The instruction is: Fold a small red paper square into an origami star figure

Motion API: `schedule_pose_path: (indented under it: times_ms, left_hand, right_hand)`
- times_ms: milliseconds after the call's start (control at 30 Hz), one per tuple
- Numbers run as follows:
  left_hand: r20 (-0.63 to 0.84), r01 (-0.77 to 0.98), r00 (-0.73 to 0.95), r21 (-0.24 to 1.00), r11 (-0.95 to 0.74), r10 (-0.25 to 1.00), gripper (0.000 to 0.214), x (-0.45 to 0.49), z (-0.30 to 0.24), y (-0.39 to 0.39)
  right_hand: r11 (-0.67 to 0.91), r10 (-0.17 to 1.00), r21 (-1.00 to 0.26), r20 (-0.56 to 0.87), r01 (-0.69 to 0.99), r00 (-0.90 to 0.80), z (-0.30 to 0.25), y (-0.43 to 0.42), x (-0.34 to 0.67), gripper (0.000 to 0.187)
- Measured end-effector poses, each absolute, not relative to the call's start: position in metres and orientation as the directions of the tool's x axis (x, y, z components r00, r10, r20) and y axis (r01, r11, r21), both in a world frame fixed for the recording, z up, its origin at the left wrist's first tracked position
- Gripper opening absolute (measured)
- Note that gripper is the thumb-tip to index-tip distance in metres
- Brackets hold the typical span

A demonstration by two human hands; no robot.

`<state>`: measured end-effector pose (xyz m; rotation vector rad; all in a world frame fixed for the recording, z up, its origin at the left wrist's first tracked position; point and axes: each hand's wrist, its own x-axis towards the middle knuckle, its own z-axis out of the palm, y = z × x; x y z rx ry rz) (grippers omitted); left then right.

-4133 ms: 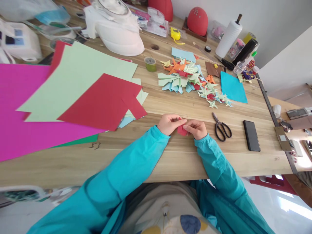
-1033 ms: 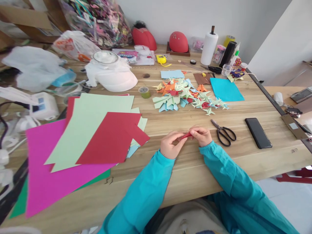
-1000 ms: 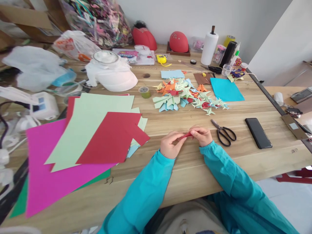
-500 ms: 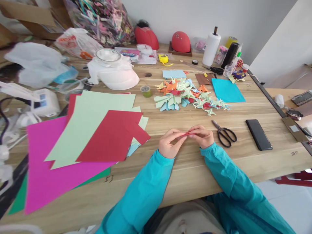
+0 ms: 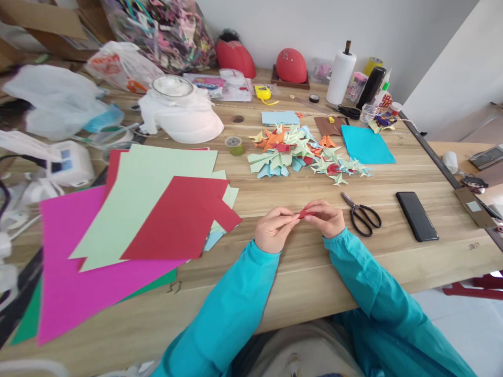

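Seen from above, a person in turquoise sleeves works over a wood-grain tabletop (image 5: 310,283). Both hands are pinched closed on one small piece of folded red paper (image 5: 303,213), which sits between their fingertips in front of the person's body; the left hand (image 5: 276,229) grips one end and the right hand (image 5: 327,218) the other, and the fingers hide much of it. Just right of the right hand lie black-handled scissors (image 5: 353,206), and farther right a dark phone (image 5: 417,216). Beyond the hands spreads a pile of folded paper shapes (image 5: 293,150) in pale green, orange, red and light blue, with a flat turquoise square (image 5: 368,145) near its right side. To the left, large sheets overlap: a red sheet (image 5: 168,222) on top, pale green sheets (image 5: 129,183) under it, and a magenta sheet (image 5: 70,262) beneath those.
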<state>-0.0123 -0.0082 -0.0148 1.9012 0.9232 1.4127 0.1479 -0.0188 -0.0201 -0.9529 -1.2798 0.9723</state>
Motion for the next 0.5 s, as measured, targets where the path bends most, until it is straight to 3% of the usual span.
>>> schedule_pose_path:
  times_ms: [233, 500]
  left_hand:
    - [0.424, 0.093, 0.195, 0.890, -0.447, 0.884, 0.005, -0.0134, -0.0173, -0.0062]
    - [0.268, -0.041, 0.246, 0.963, -0.266, 0.932, 0.005, -0.0120, -0.0187, -0.0059]
  right_hand:
    - [0.309, 0.951, -0.946, 0.306, -0.103, 0.038, -0.0234, -0.0183, 0.1488, 0.004]
    - [0.226, 0.971, -0.950, 0.237, -0.215, -0.031, -0.0242, -0.0187, 0.1495, 0.009]
